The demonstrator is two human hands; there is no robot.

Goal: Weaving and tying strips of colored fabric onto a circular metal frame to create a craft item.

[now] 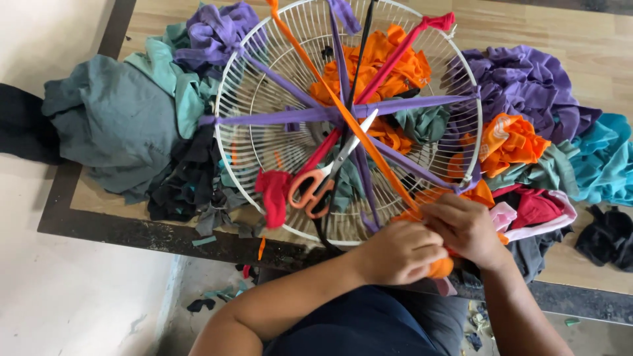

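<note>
A round white wire fan guard [245,112] lies flat on a wooden table, with purple, orange, red and black cloth strips stretched across it like spokes. My left hand [397,252] and my right hand [467,227] meet at the guard's near rim. Both pinch the end of an orange cloth strip [359,132] that runs across the guard to the far rim. Scissors with orange handles [323,179] rest on the guard just left of my hands.
Heaps of cloth scraps surround the guard: grey-green and teal [125,112] at the left, purple [527,82], orange, red and turquoise at the right. Black scraps [610,234] lie at the far right. The table's dark near edge [132,231] runs below, with small scraps on the floor.
</note>
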